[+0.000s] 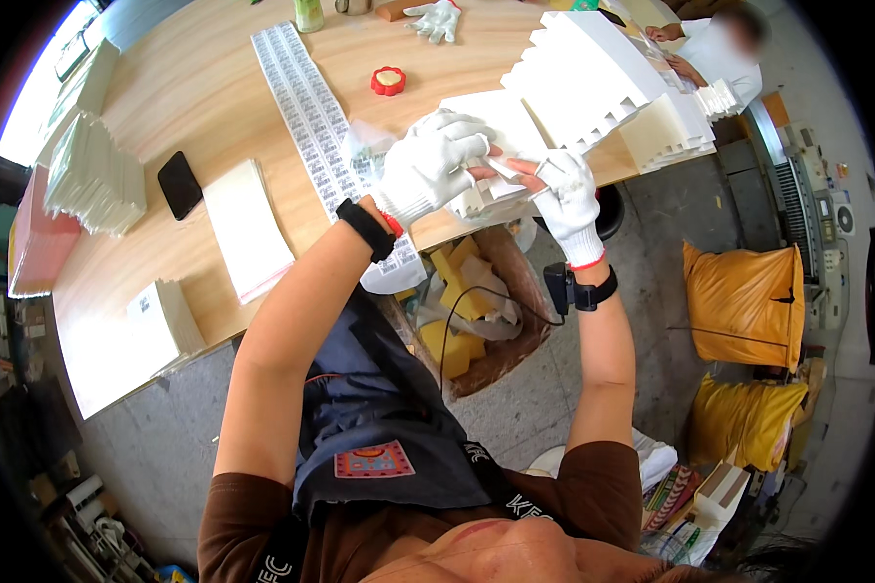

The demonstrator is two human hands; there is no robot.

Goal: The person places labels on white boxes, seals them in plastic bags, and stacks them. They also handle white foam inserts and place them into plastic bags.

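Note:
Both my hands wear white knit gloves with bare thumb and forefinger tips. In front of me, at the table's near edge, my left hand (436, 163) and my right hand (564, 194) face each other, fingers closed. Between their fingertips they pinch a small folded white card piece (504, 169); its exact form is partly hidden by the fingers. Just below and behind it lies a stack of white cards (496, 109). A long strip of printed labels (306, 102) runs along the table beside my left hand, with a crumpled clear plastic bag (365, 141) on it.
Tall rows of white folded cards (583, 68) stand at the right. A phone (179, 185), a pad of white sheets (246, 228) and paper stacks (95, 180) lie left. A red flower-shaped dish (388, 81) sits farther back. Below the edge is a box of yellow foam pieces (515, 364). Another person (719, 58) works far right.

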